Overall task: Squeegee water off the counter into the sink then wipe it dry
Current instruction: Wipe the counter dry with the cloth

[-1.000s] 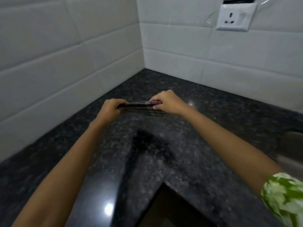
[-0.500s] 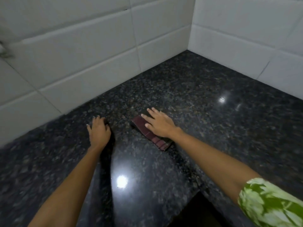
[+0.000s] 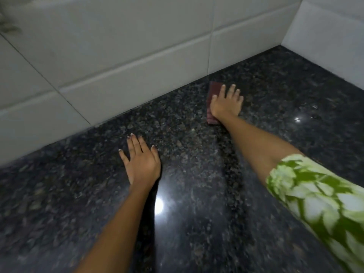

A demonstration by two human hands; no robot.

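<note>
Head camera is looking down at a dark granite counter (image 3: 197, 223) with white tiled wall (image 3: 118, 56) on the far side. The right hand (image 3: 225, 105) is pressing with straight fingers on a small maroon cloth (image 3: 212, 91), which is lying flat on the counter, near the wall and toward the far right corner. The left hand (image 3: 142, 164) is resting flat on the counter, released and holding nothing. I think the cloth is only pinned, not gripped, so it could be slipping from under the palm and leaving wet streaks near the wall.
</note>
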